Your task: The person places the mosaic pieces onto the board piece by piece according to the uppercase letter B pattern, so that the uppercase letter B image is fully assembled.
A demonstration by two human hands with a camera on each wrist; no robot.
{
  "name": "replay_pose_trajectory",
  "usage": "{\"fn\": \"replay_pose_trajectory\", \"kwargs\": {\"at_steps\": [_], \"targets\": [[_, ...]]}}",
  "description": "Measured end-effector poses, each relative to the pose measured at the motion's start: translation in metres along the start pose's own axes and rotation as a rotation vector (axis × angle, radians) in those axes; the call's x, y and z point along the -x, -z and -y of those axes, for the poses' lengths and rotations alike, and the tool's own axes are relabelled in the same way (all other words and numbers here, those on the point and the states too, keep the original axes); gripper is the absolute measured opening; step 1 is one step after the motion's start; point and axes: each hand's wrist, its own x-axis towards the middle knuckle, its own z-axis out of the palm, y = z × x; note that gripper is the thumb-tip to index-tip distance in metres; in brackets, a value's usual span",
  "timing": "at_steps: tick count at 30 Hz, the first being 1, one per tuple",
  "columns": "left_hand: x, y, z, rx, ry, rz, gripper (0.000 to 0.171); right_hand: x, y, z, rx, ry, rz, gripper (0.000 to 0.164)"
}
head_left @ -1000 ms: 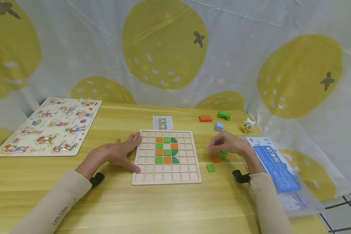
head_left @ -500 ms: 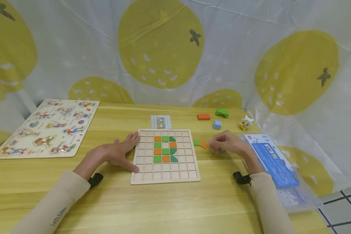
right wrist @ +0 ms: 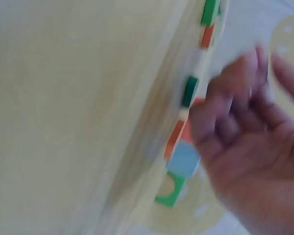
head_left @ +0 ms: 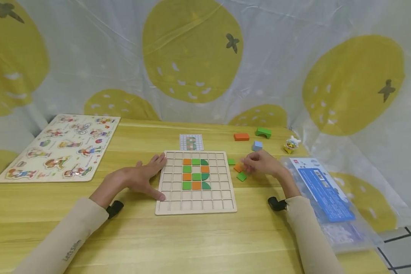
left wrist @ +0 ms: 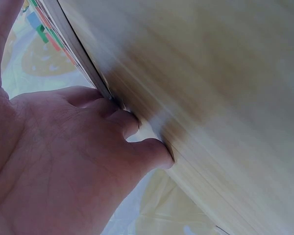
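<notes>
My left hand [head_left: 142, 179] rests on the left edge of a wooden grid board [head_left: 195, 206], fingers and thumb spread apart. In the left wrist view, this hand [left wrist: 83, 156] has its fingertips against the board's side. The board carries green and orange square tiles [head_left: 196, 185] and dark green curved-edge tiles [head_left: 204, 176]. My right hand [head_left: 260, 163] hovers right of the board with loosely bent fingers. A loose orange tile [head_left: 238, 168] and green tile [head_left: 241, 176] lie near its fingertips. In the right wrist view, the blurred thumb and forefinger stand apart, with nothing visible between them.
A printed pattern card [head_left: 191, 142] lies behind the board. Red [head_left: 241, 137], green arched [head_left: 263, 132] and blue [head_left: 257, 145] blocks and a small figurine [head_left: 291, 144] stand at the back right. A picture puzzle [head_left: 58, 148] lies left; a plastic bag [head_left: 328, 198] lies right.
Loose green and orange tiles have shifted left and away from me, nearer the board's right edge. My right hand has moved slightly left and away; the left hand stays on the board.
</notes>
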Motion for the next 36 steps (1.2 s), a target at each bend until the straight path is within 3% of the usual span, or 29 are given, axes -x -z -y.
{"fn": "replay_pose_trajectory", "kwargs": {"at_steps": [5, 9, 13, 16, 22, 26, 29, 36], "targets": [[-0.001, 0.001, -0.002, -0.003, 0.002, 0.002, 0.135, 0.004, 0.016, -0.006, 0.138, -0.152, -0.171, 0.051], [0.000, 0.001, -0.003, -0.002, 0.006, 0.006, 0.135, 0.006, 0.022, -0.008, 0.189, -0.212, -0.149, 0.033], [-0.001, -0.001, -0.003, 0.000, 0.009, 0.003, 0.134, 0.007, 0.020, -0.010, 0.150, -0.245, -0.109, 0.031], [-0.003, -0.002, -0.003, 0.002, 0.012, 0.006, 0.134, 0.005, 0.014, -0.011, 0.136, -0.209, -0.090, 0.028], [-0.002, -0.001, -0.005, -0.009, 0.016, 0.008, 0.134, 0.001, 0.006, -0.012, 0.059, -0.035, -0.008, 0.021], [-0.002, -0.001, -0.005, -0.009, 0.014, 0.008, 0.135, 0.001, 0.009, -0.015, 0.090, 0.044, -0.052, 0.019], [-0.002, -0.001, -0.004, -0.001, 0.014, 0.007, 0.134, 0.001, 0.012, -0.017, 0.106, 0.081, -0.081, 0.025], [-0.002, -0.001, -0.002, 0.000, 0.018, 0.007, 0.133, -0.002, 0.013, -0.017, 0.076, 0.069, -0.014, 0.039]]}}
